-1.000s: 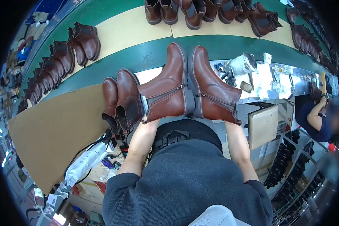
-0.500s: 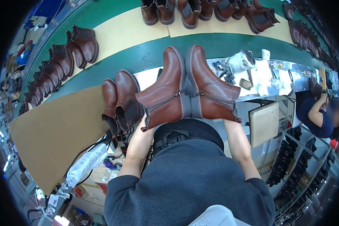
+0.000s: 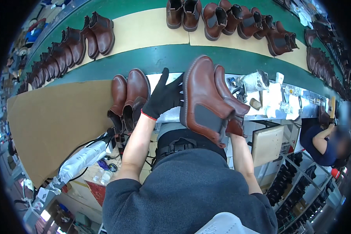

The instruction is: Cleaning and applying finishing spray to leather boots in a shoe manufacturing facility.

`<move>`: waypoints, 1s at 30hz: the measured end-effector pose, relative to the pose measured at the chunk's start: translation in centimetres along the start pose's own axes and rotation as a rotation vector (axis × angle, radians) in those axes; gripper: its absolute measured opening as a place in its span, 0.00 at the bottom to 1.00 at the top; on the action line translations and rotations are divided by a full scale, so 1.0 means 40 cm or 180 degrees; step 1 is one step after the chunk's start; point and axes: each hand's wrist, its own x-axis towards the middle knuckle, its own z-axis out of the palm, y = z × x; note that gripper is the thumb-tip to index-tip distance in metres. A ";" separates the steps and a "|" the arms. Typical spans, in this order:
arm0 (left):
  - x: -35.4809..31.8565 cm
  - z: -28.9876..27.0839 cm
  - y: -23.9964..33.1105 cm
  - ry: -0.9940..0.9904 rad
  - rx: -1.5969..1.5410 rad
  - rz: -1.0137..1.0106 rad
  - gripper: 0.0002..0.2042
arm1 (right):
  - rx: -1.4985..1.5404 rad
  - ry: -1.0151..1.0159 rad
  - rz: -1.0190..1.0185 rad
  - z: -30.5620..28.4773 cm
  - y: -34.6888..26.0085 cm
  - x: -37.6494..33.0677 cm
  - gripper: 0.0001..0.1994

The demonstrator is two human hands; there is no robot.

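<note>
My left hand point(image 3: 164, 94), in a black glove with a red cuff, has its fingers spread and holds nothing. It is beside a brown leather ankle boot point(image 3: 202, 97) with a dark elastic side panel. Behind that one, a second brown ankle boot point(image 3: 227, 91) is partly covered. Both are raised over the front of the worktop, toes pointing away from me. My right forearm point(image 3: 242, 154) runs up beneath them; the right hand is hidden behind the boots, which appear to rest in its grip. Left of my gloved hand stands another pair of brown boots point(image 3: 136, 87).
A brown cardboard sheet point(image 3: 54, 124) lies at the left. Rows of brown boots point(image 3: 101, 35) line the green bench point(image 3: 156, 58). A white-wrapped jar point(image 3: 255, 82) and small tools sit at right. A co-worker point(image 3: 321, 144) sits farther right, near a shoe rack point(image 3: 290, 183).
The boots, held side by side with zips showing, have been turned and brought together to the right, elastic panel now showing. My left hand has let go and moved into sight.
</note>
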 end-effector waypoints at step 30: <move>0.062 -0.101 -0.144 0.1310 -0.0261 0.0633 0.28 | -0.0547 0.1193 -0.0788 0.011 -0.073 -0.039 0.35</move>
